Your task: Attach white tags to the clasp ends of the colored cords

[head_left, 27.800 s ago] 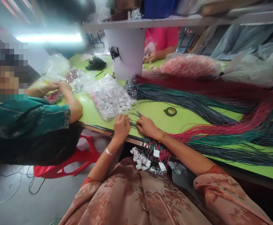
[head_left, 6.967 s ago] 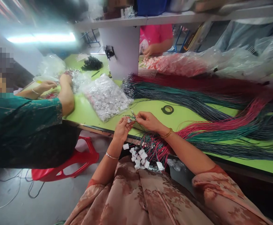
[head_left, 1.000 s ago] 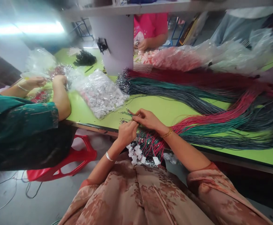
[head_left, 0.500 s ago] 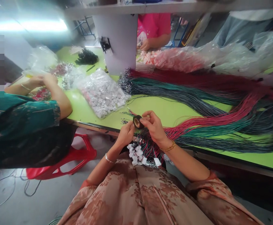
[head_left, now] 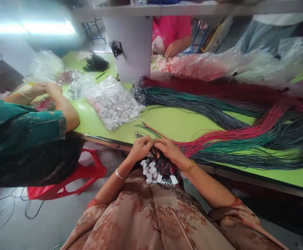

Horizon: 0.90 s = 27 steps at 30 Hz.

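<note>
My left hand [head_left: 141,147] is closed in a pinch near the table's front edge; what lies between its fingertips is hidden. Touching it at the fingertips, my right hand [head_left: 168,150] curls over a roll of black tape [head_left: 155,152], of which only a small part shows. Just below both hands hangs a cluster of white plastic connectors [head_left: 151,172] on thin red, green and black wires. Beyond my fingers, several loose wire ends with metal terminals [head_left: 139,134] lie on the green table. A long bundle of red wires [head_left: 214,137] runs off to the right.
A clear bag of white connectors [head_left: 116,107] sits on the green table [head_left: 164,119]. More wire bundles [head_left: 193,100] stretch along the right, behind them a bag of pink parts [head_left: 198,66]. To the left, a co-worker's arm [head_left: 69,111] rests at the table above a red stool [head_left: 89,173].
My right hand has come down and turned inward, bringing the roll of black tape lower, between the hands. The roll is now mostly covered. The co-worker across the table has shifted a hand rightward.
</note>
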{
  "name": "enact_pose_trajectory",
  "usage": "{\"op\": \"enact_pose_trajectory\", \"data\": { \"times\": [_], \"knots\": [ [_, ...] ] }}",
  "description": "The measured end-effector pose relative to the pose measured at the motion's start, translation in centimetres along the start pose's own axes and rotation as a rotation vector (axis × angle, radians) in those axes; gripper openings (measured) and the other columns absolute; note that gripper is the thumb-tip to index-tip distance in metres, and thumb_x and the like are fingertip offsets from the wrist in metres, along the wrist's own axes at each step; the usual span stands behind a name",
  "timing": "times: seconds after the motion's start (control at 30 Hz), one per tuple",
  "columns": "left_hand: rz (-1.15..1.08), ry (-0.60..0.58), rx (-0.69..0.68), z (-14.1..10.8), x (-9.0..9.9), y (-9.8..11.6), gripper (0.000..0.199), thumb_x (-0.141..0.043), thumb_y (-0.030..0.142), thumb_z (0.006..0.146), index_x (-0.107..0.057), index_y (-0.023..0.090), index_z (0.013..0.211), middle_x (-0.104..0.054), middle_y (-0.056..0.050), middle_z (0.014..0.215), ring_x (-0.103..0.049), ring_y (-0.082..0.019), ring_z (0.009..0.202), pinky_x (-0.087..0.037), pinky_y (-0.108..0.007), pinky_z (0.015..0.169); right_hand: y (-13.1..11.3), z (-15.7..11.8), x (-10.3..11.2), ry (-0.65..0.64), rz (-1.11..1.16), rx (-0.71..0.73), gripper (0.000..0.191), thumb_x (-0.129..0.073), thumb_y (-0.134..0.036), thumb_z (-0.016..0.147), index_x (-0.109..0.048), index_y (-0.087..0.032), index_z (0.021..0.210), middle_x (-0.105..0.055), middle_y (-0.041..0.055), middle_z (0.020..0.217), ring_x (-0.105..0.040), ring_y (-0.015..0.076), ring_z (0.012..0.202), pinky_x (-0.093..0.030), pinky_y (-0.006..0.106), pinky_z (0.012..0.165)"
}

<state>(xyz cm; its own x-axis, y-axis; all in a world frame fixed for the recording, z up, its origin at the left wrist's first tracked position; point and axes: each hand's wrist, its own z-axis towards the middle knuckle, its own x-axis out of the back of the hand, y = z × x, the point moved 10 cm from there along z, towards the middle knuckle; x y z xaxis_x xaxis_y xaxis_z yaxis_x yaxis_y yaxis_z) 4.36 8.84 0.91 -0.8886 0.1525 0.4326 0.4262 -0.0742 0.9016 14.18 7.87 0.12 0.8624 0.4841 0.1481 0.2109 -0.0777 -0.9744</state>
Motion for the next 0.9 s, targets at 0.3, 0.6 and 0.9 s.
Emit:
{"op": "enact_pose_trajectory", "data": {
  "times": [0.3, 0.6, 0.9],
  "knots": [
    [0.003, 0.089, -0.066, -0.4, -0.2, -1.2, 0.033, -0.045, 0.039, 0.088, -0.034, 0.021, 0.063, -0.035, 0.005, 0.059, -0.034, -0.011, 0.059, -0.031, -0.025, 0.060, 2.3, 1.1, 0.0, 0.026, 0.051, -0.101, 0.017, -0.054, -0.029, 0.075, -0.050, -0.019, 0.062, -0.050, -0.0069, 0.046, -0.044, 0.0064, 0.037, -0.029, 0.018, 0.039],
    [0.224, 0.316, 0.004, 1.6, 0.8, -2.4, 0.029, -0.048, 0.033, 0.088, -0.038, 0.021, 0.064, -0.035, 0.005, 0.057, -0.033, -0.012, 0.057, -0.028, -0.026, 0.061, -5.5, -6.8, -6.5, -0.405, -0.125, 0.201, 0.013, -0.057, -0.028, 0.079, -0.063, -0.020, 0.071, -0.058, -0.0039, 0.055, -0.046, 0.0087, 0.046, -0.034, 0.021, 0.046],
    [0.552, 0.163, -0.215, -1.9, -0.7, -0.1, 0.026, -0.044, 0.038, 0.095, -0.063, 0.021, 0.096, -0.063, -0.007, 0.080, -0.056, -0.018, 0.073, -0.035, -0.027, 0.066, -3.7, 1.2, 15.1, 0.572, -1.128, -0.063, 0.048, -0.044, -0.038, 0.093, -0.054, -0.009, 0.130, -0.070, 0.0129, 0.082, -0.062, 0.0240, 0.077, -0.037, 0.029, 0.065]
  ]
}}
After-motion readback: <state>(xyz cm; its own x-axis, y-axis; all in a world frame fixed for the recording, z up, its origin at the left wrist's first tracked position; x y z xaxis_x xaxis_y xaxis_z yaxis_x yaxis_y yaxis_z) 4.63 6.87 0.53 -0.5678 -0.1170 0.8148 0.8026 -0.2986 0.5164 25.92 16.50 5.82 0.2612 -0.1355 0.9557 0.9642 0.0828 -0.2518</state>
